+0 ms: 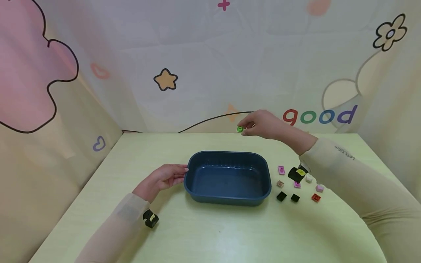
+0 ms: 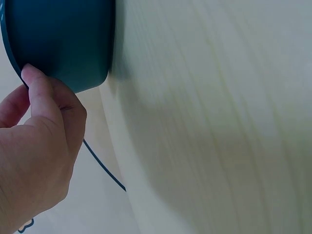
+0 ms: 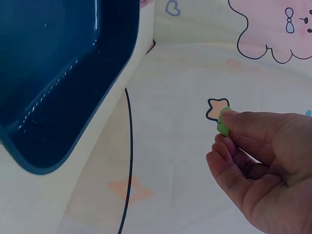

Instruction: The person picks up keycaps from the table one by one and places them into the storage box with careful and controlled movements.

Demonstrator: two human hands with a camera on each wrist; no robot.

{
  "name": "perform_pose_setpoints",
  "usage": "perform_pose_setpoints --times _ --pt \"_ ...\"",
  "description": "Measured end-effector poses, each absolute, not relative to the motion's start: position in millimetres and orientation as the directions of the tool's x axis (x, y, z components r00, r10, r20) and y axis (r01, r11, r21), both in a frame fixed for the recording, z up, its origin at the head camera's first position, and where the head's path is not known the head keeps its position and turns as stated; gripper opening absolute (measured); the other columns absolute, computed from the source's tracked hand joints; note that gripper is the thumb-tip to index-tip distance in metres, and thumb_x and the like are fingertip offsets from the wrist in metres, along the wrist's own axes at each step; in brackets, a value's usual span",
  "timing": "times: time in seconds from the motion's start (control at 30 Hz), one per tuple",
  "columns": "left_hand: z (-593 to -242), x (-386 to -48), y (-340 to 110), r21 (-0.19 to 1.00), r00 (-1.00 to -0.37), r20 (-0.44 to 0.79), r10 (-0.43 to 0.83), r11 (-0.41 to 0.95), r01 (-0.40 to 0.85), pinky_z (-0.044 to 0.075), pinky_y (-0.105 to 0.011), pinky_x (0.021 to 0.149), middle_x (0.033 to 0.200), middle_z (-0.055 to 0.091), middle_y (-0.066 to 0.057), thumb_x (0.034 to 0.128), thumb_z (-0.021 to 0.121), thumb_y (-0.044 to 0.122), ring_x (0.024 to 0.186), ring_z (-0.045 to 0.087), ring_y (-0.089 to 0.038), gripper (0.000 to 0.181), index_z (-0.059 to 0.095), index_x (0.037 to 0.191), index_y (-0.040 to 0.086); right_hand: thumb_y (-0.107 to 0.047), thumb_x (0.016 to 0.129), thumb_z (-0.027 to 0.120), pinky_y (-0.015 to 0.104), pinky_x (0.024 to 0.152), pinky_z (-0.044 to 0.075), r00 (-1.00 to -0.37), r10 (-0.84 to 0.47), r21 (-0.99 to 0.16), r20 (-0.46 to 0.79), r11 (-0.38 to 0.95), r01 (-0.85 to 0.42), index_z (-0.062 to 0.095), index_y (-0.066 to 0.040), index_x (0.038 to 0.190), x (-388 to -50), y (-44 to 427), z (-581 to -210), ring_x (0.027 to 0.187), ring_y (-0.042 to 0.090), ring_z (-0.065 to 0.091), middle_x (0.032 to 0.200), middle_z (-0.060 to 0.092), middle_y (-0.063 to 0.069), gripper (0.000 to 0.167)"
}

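Note:
A dark blue rectangular basin [image 1: 227, 201] sits on the table, its inside facing up. At its left end, my left hand [image 1: 164, 177] pinches the rim between thumb and fingers. The left wrist view shows the thumb of that hand [image 2: 41, 141] over the basin's edge [image 2: 73, 48]. My right hand [image 1: 264, 124] is raised beyond the basin's back edge and holds a small bright green block [image 1: 239, 129] at its fingertips. In the right wrist view, the green block [image 3: 223, 122] is partly covered by the thumb, and the other fingers curl loosely below.
Right of the basin, several small blocks lie scattered on the pale table [image 1: 217, 233]: a pink one [image 1: 281, 170], a beige one [image 1: 280, 183], a black one [image 1: 281, 196], a red one [image 1: 316, 197] and a white one [image 1: 308, 178]. A patterned curtain [image 1: 204, 84] hangs behind the table.

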State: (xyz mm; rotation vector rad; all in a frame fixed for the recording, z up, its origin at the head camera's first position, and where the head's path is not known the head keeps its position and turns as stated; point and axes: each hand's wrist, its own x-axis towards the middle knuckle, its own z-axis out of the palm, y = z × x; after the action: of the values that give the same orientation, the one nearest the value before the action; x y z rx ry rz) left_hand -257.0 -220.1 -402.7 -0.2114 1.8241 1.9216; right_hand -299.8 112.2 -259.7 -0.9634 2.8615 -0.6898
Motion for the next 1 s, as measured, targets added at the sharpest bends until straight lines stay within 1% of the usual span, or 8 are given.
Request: perform_pose_setpoints --times 0.33,0.67,0.9,1.0 --pt "-405 -261 -221 0.907 -0.881 -0.414 0.229 0.018 -0.421 0.059 -0.012 0.07 0.08 0.073 0.008 0.1056 0.049 0.004 0.072 0.07 -0.001 0.047 0.04 0.148 -0.014 -0.006 0.095 0.068 0.047 0.095 0.059 -0.774 -0.627 -0.464 0.086 0.663 -0.588 0.072 0.004 0.122 -313 89 -278 0.101 0.031 0.069 0.111 0.074 0.02 0.029" --pt "-406 -259 -218 0.909 -0.884 -0.406 0.23 0.001 -0.417 0.059 -0.012 0.07 0.078 0.072 0.009 0.1051 0.048 0.003 0.073 0.068 -0.001 0.047 0.039 0.148 -0.015 -0.009 0.094 0.071 0.041 0.091 0.06 -0.748 -0.662 -0.46 0.044 0.651 -0.604 0.073 0.001 0.123 -313 71 -302 0.104 0.029 0.07 0.113 0.076 0.017 0.03" --pt "-406 -258 -219 0.91 -0.884 -0.401 0.24 -0.002 -0.414 0.059 -0.012 0.069 0.078 0.072 0.009 0.1053 0.049 0.003 0.072 0.069 0.0 0.048 0.039 0.148 -0.015 -0.008 0.095 0.07 0.037 0.089 0.061 -0.706 -0.708 -0.461 0.005 0.625 -0.63 0.072 0.002 0.124 -313 62 -320 0.103 0.028 0.07 0.114 0.076 0.016 0.031" --pt "-406 -258 -219 0.909 -0.884 -0.403 0.236 -0.006 -0.416 0.059 -0.012 0.069 0.078 0.072 0.008 0.1053 0.049 0.003 0.072 0.069 0.0 0.047 0.039 0.148 -0.015 -0.008 0.095 0.07 0.037 0.091 0.061 -0.693 -0.721 -0.473 -0.015 0.616 -0.63 0.071 0.003 0.125 -312 58 -326 0.104 0.028 0.07 0.115 0.076 0.016 0.032"
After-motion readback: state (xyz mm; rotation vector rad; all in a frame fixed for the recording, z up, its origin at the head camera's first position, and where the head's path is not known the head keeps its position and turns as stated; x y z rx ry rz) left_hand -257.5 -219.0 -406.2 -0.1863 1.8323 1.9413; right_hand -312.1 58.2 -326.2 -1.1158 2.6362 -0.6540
